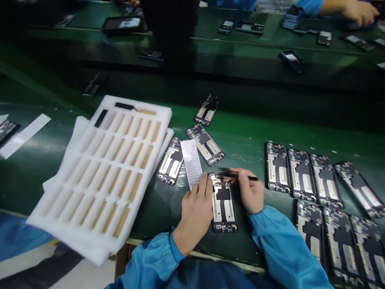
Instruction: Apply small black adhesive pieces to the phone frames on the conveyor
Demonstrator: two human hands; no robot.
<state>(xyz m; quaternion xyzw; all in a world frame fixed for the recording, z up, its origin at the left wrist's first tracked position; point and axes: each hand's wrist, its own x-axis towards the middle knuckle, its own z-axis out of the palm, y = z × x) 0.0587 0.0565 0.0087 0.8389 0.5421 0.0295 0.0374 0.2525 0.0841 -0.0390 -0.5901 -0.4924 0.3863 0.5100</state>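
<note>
An opened phone body [224, 204] lies in front of me, its inner parts facing up. My left hand [197, 212] rests along its left edge, fingers stretched out, the fingertips by the lower end of a white sheet of small printed labels [192, 162]. Between the fingers of my right hand [250, 192] is a slim black pen-like tool [251, 178]. Its blurred tip is over the top of the phone body, so its exact kind is unclear. More opened phone bodies lie just beyond, one [206, 144] behind the sheet and another [171, 161] to its left.
Stacked white foam trays [164, 120] with slots stand at the left, overhanging the bench edge. Rows of opened phone bodies [278, 168] lie at the right. A further phone body [207, 109] is farther back. Across the raised green ledge, a co-worker's hand [359, 12] is among phones.
</note>
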